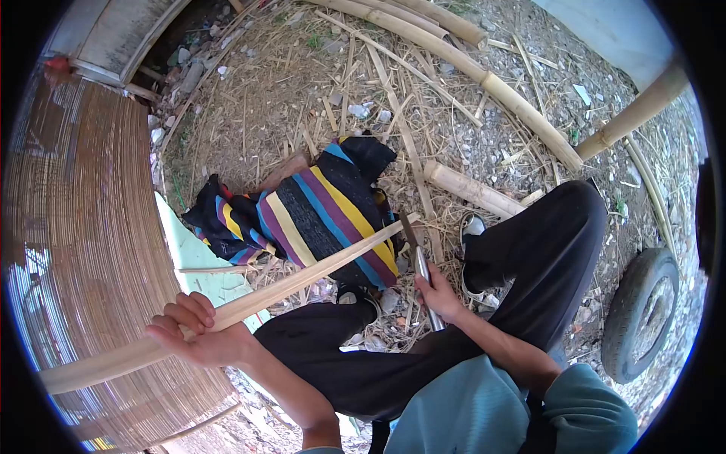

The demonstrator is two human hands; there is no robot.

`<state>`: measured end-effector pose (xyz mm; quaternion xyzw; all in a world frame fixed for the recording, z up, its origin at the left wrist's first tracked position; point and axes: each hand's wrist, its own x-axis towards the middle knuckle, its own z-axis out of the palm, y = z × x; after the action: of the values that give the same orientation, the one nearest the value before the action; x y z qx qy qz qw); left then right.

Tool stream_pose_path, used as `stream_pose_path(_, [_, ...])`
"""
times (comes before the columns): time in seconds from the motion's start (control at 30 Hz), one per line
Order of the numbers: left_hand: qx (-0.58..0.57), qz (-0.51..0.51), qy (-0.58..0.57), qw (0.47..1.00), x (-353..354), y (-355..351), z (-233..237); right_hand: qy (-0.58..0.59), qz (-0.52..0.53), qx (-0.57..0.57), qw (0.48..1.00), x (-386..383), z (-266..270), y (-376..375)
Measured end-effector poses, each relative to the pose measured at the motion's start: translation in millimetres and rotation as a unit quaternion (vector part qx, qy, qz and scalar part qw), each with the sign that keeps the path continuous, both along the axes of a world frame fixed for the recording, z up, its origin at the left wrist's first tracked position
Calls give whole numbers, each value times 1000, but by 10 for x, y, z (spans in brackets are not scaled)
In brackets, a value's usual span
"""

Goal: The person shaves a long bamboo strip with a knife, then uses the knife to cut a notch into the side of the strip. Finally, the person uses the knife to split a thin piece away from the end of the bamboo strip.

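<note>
A long split bamboo strip (302, 278) runs from the lower left toward the middle of the view. My left hand (198, 333) is closed around its wider near part, fingers curled over the top edge. In my right hand (441, 296) is a knife (421, 262) with a silvery metal handle, gripped with the dark blade pointing away from me. The blade lies against or just beside the strip's far tip; exact contact is hard to make out. Under the strip's far half is a striped cloth (325, 204) in black, yellow, blue and purple, bunched over something mostly hidden.
Bamboo poles (484, 79) lie at the upper right, and a shorter bamboo piece (473, 188) rests near my foot. A tire (641, 316) is at the right. A slatted bamboo screen (98, 227) stands at the left. Straw, stones and bamboo scraps litter the ground.
</note>
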<state>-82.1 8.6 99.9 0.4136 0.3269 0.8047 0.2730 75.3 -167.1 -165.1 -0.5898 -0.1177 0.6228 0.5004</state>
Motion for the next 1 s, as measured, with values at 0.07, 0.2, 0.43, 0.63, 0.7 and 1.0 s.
stream_pose_path(0.07, [12,-53,6,998,-85,-12,-18,-74,27,28,997,26,110,138])
stream_pose_path(0.2, [8,-61,-19,998,-74,-1,-10,-352,164,64,919,121,248,324])
stream_pose_path(0.43, [-2,2,29,1000,-20,-5,-15,-392,105,162,899,140,648,402])
stream_pose_path(0.63, [-36,47,8,998,150,-77,-81,-388,197,13,900,198,-38,261])
stream_pose_path(0.7, [-57,81,23,995,208,-53,-114,-382,204,-24,901,205,-68,338])
stream_pose_path(1.0, [-34,48,10,998,214,-2,-112,-484,151,138,851,220,480,380])
